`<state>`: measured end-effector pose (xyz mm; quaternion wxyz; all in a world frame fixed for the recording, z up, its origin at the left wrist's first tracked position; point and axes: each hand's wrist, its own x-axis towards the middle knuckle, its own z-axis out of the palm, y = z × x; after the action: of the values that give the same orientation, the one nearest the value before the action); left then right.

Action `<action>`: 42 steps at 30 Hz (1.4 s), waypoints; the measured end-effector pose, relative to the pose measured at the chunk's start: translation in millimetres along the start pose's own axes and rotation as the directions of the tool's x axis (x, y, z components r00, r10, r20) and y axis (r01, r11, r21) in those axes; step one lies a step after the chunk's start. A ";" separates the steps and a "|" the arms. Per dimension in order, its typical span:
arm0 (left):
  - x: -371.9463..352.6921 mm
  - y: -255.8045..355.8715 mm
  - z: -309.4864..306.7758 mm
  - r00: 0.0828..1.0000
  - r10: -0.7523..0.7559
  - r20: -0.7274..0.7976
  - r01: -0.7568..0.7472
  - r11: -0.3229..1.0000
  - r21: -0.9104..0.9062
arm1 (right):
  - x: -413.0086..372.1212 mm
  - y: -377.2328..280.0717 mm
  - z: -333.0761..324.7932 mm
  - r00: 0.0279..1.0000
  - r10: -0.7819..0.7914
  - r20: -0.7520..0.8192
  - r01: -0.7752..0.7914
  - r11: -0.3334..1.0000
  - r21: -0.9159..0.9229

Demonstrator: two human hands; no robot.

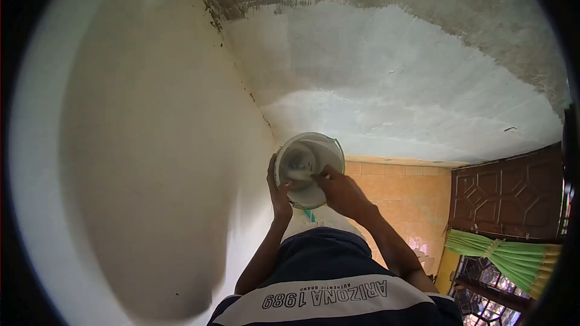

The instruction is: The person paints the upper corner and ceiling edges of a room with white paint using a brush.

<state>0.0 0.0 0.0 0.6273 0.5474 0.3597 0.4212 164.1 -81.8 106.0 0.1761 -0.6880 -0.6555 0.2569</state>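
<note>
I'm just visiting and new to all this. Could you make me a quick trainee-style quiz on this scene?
1. Which hand reaches into the mouth of the bucket? a) left b) right
2. True or false: the green curtain is gathered in by a tie.
3. Fill in the blank: the large print on the shirt reads "____ 1989".

Key: 1. b, the right hand; 2. true; 3. ARIZONA, upside down in this view.

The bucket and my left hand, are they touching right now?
Touching. The head view shows the left hand against the bucket, its fingers along the outer side and its thumb at the rim.
</note>
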 end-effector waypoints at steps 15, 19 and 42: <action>-15.5 -26.7 -21.9 0.992 -0.107 -0.062 0.108 0.994 0.016 | 11.6 -5.6 -2.5 0.996 0.032 -0.087 -0.035 0.999 -0.026; -2.5 15.3 -7.4 0.990 0.077 -0.117 -0.068 0.994 0.080 | 11.0 -15.3 18.0 0.999 -0.008 0.051 0.014 0.992 -0.124; -17.0 16.5 -85.5 0.808 -0.514 0.289 0.543 0.460 -0.703 | 67.5 -66.1 -79.9 0.980 -0.066 -0.190 0.197 0.125 0.972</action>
<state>-86.8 17.9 4.0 0.9011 0.1016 0.2896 0.3063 157.8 -2.0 200.4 0.6380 -0.3547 -0.3737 0.5722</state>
